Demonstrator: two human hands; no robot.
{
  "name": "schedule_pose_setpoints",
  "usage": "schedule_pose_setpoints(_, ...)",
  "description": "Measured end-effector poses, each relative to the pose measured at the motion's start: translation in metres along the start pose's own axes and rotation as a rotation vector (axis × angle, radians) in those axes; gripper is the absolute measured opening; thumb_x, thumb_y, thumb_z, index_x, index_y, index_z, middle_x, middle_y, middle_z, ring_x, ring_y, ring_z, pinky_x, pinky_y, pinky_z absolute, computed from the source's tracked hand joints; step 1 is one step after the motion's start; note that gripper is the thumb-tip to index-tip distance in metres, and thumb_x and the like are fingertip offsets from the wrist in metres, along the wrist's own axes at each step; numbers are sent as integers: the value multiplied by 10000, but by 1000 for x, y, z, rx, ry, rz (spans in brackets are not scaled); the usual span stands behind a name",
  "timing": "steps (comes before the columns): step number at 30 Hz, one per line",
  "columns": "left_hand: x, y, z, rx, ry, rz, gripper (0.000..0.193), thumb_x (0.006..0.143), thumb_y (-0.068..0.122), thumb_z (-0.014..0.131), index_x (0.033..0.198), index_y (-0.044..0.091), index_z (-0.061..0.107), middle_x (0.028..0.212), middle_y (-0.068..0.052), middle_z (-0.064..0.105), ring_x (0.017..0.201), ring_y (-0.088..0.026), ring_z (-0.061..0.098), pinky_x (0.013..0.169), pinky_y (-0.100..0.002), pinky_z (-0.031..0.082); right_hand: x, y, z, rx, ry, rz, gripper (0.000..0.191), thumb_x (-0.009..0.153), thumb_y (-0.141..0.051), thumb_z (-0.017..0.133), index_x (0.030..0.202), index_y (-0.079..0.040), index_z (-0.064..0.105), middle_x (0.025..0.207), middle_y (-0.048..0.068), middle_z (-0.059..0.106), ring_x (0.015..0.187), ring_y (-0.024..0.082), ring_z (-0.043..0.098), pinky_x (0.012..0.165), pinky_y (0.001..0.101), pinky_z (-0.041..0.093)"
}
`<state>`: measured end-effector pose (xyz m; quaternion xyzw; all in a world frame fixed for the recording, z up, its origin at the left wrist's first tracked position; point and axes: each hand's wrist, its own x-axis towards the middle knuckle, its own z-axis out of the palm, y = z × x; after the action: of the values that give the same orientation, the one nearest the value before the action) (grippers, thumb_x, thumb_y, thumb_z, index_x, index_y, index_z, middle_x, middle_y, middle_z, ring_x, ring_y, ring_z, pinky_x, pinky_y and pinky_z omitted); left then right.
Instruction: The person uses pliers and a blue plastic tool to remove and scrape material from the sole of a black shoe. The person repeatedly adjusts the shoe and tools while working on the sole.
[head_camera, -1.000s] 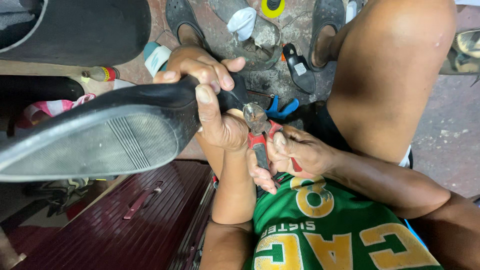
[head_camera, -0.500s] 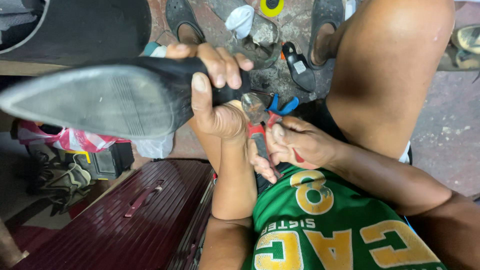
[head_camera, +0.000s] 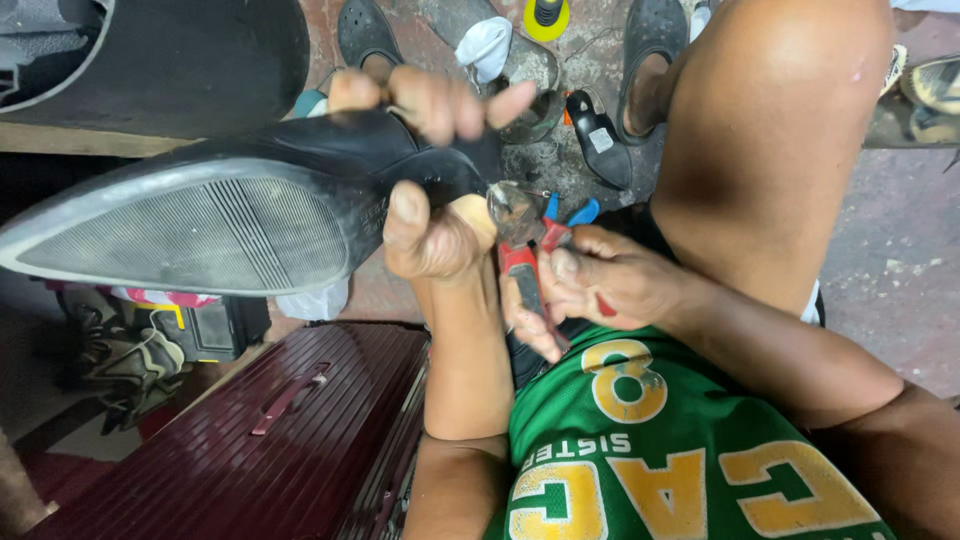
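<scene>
Left hand (head_camera: 432, 215) gripping black shoe (head_camera: 230, 215), right hand (head_camera: 600, 280) clasping red pliers (head_camera: 525, 270)

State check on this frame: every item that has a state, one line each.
black shoe: held up, sole toward camera, heel end in left hand
left hand: grip closed around the shoe
right hand: grip closed on pliers
red-handled pliers: head at the shoe's heel
maroon case: shut, lying flat
</scene>
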<state>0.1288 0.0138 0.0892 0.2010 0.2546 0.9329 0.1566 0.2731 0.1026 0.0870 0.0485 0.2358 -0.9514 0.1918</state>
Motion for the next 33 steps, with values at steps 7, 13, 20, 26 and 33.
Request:
schedule_pose_setpoints(7,2,4,6,-90,56,-137,390,1051,219,624,1329,19,436,769,-86,499,682,-189,526,679,-341,505,-8,-5,-3,-17,-8,48,537,1067,-461,576,1114,74,603,963,173,637,818,252,662,727,372,552)
schedule_pose_setpoints(13,2,17,-3,17,102,-344,351,1077,192,600,1320,-19,457,745,-120,493,628,-195,505,621,-318,464,-7,-3,-4,75,45,118,481,1054,-407,598,1139,66,596,950,196,640,795,273,664,694,378,551)
schedule_pose_setpoints(20,6,16,-4,-65,51,-330,347,1056,191,594,1296,-24,465,735,-112,488,612,-186,489,609,-312,463,-7,-8,-16,50,-81,87,477,1075,-399,587,954,62,607,1116,306,649,1045,370,676,958,472,547)
schedule_pose_setpoints(26,5,12,-5,-35,52,-359,367,1046,177,600,1308,-31,447,744,-116,492,629,-188,501,630,-315,464,-5,-5,-18,118,-106,59,482,1099,-409,581,949,49,610,1066,299,640,994,370,667,910,460,540)
schedule_pose_setpoints(33,-2,8,-4,-42,38,-251,337,1054,195,581,1283,-8,439,752,-101,464,639,-177,466,624,-309,445,-1,-3,-15,82,-177,11,482,1096,-418,588,936,36,602,1089,282,630,1013,355,654,929,453,538)
